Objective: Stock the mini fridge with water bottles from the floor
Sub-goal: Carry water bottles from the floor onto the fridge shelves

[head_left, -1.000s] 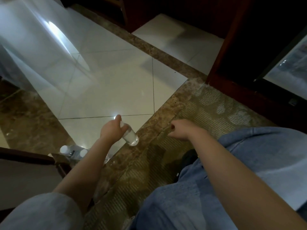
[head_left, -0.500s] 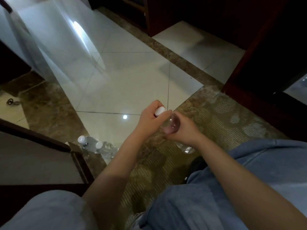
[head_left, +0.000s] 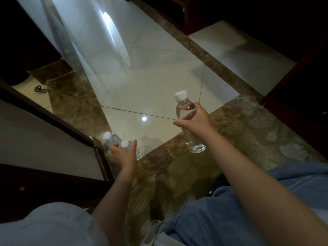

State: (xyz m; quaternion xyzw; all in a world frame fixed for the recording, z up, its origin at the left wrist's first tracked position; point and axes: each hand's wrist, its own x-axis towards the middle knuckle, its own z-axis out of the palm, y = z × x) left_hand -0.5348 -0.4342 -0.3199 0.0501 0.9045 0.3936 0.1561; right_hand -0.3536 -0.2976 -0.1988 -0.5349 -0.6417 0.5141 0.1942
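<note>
Head view: right hand (head_left: 195, 119) grasps one water bottle (head_left: 194, 144), left hand (head_left: 122, 154) hangs released over two floor bottles (head_left: 108, 137) left of it; none stocked yet, seemingly.

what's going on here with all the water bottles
A person low to the floor is gathering water bottles. The right hand grips a clear, white-capped bottle upright, lifted off the floor tiles. The left hand reaches down, thumb and fingers spread, over the nearer of the two floor bottles standing beside a dark wooden corner. It has not closed on one yet.
</note>
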